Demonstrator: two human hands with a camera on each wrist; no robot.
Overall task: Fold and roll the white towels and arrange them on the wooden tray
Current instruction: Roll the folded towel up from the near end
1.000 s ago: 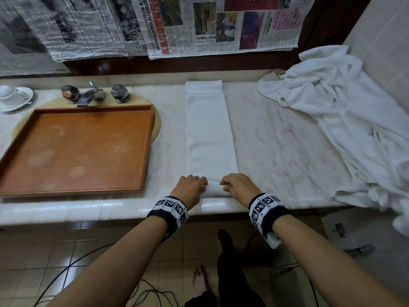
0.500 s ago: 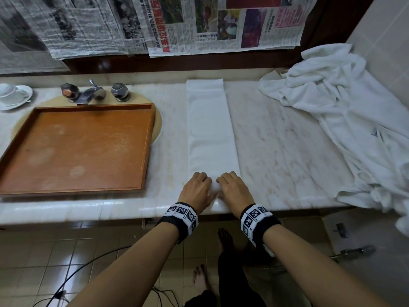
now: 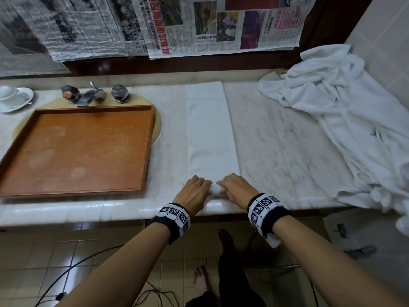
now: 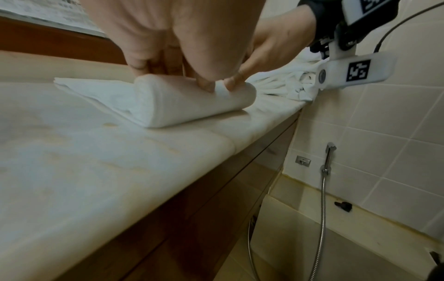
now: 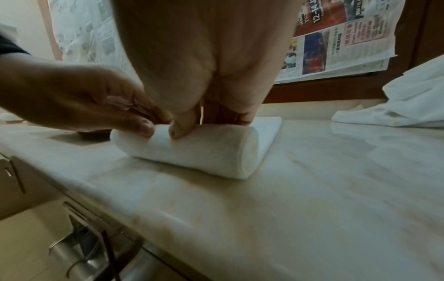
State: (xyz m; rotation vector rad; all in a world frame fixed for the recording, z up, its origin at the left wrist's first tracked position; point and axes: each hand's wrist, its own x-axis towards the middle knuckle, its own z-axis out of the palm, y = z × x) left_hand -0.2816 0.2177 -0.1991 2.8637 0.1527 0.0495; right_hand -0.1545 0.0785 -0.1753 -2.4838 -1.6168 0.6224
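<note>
White towel (image 3: 211, 134) roll half hidden under left hand (image 3: 194, 192), right hand (image 3: 235, 188); each grip curled pinching roll.

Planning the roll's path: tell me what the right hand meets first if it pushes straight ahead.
The right hand would travel along the flat strip of folded towel, which runs to the back ledge; nothing lies on it. Beyond that, probably the wall under the newspaper.

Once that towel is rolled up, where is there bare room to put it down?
The wooden tray holds nothing; its whole floor is free. Bare marble also lies between the folded towel strip and the towel heap. Only a narrow band separates tray and strip. It is crowded behind the tray, by the tap and cup, and at the heap.
</note>
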